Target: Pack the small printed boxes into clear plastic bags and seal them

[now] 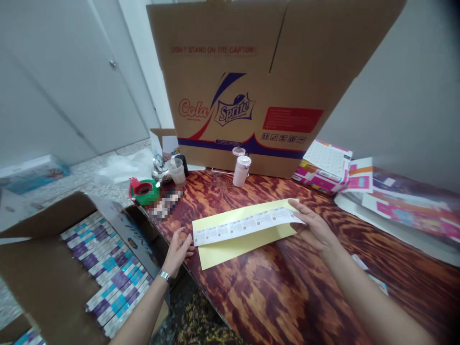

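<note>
A long white strip of printed labels (pixel 247 224) lies across a yellow sheet (pixel 237 242) on the dark wooden table (pixel 287 287). My left hand (pixel 178 251), with a watch on the wrist, pinches the strip's left end at the table's edge. At the strip's right end, my right hand (pixel 312 225) grips it between the fingers and the thumb. The strip is stretched between both hands, just above the yellow sheet.
A big Cola/Sprite carton (pixel 258 86) stands upright at the back. A pink bottle (pixel 241 170), a plastic cup (pixel 177 171) and a green tape dispenser (pixel 144 191) sit near it. Pink printed sheets (pixel 395 201) lie right. An open box of small packs (pixel 104 268) stands left.
</note>
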The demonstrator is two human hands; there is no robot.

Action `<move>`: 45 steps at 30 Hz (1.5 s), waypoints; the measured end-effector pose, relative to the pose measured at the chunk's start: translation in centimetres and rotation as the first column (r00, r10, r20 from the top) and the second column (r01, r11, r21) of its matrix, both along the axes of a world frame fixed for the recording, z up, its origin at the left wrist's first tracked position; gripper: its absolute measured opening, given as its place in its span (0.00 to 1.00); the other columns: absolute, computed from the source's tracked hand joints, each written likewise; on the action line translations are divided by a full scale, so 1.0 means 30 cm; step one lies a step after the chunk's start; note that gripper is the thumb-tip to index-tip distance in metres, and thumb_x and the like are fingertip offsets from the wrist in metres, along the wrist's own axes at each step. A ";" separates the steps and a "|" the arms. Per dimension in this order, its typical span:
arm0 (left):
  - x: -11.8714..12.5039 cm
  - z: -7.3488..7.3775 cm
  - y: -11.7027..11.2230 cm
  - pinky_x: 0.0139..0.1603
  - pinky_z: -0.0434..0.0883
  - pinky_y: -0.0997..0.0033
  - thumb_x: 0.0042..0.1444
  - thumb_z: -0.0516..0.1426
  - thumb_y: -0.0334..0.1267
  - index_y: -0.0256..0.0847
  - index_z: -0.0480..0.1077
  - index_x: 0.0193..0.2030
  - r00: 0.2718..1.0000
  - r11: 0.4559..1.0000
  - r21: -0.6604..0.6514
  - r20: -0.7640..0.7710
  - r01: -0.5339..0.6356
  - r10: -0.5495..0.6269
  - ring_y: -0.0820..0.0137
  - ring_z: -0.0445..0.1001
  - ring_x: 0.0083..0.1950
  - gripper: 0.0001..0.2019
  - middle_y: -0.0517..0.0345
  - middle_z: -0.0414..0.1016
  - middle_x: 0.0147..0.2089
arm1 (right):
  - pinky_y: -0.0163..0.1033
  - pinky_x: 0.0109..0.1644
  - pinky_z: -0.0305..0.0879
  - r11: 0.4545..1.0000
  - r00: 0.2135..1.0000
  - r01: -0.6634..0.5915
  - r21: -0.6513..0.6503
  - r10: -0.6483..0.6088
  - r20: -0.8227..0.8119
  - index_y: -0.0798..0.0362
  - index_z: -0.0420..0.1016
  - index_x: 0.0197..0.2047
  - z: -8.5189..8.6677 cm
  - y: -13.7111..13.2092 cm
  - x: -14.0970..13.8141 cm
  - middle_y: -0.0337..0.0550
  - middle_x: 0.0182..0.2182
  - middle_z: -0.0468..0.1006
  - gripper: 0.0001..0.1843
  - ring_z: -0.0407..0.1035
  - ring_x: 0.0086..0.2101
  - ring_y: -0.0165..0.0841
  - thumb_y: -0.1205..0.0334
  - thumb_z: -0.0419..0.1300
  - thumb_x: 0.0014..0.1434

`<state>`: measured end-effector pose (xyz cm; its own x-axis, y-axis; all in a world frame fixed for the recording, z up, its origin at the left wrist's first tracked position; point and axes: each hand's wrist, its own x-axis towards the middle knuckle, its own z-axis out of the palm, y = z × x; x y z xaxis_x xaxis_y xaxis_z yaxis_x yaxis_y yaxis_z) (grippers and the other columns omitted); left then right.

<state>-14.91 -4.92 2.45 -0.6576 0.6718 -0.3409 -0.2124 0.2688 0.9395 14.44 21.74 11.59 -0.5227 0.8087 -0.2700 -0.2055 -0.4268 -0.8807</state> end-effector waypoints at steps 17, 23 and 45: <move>0.067 0.034 0.004 0.28 0.70 0.75 0.51 0.55 0.53 0.51 0.40 0.64 0.963 0.989 0.074 0.228 0.132 -0.145 0.73 0.74 0.29 0.38 0.56 0.74 0.33 | 0.24 0.30 0.70 0.986 0.995 0.100 0.131 -0.096 -0.039 0.49 0.73 0.44 0.124 -0.044 0.009 0.40 0.43 0.74 0.19 0.69 0.35 0.27 0.68 0.62 0.45; 0.046 0.006 0.039 0.26 0.69 0.78 0.50 0.56 0.51 0.46 0.42 0.64 0.995 0.990 0.106 -0.057 0.092 -0.087 0.73 0.71 0.33 0.38 0.59 0.69 0.33 | 0.26 0.33 0.71 0.976 0.996 0.086 0.198 -0.089 0.009 0.46 0.72 0.45 0.143 -0.054 0.024 0.39 0.45 0.73 0.20 0.70 0.39 0.30 0.64 0.63 0.45; -0.071 0.130 -0.009 0.31 0.72 0.75 0.37 0.67 0.38 0.37 0.70 0.45 0.969 0.984 0.159 0.220 0.078 -0.112 0.73 0.72 0.31 0.25 0.56 0.75 0.36 | 0.36 0.38 0.68 0.927 0.933 -0.274 0.257 0.191 0.304 0.52 0.73 0.42 0.205 0.018 0.155 0.43 0.37 0.78 0.21 0.73 0.33 0.32 0.59 0.68 0.44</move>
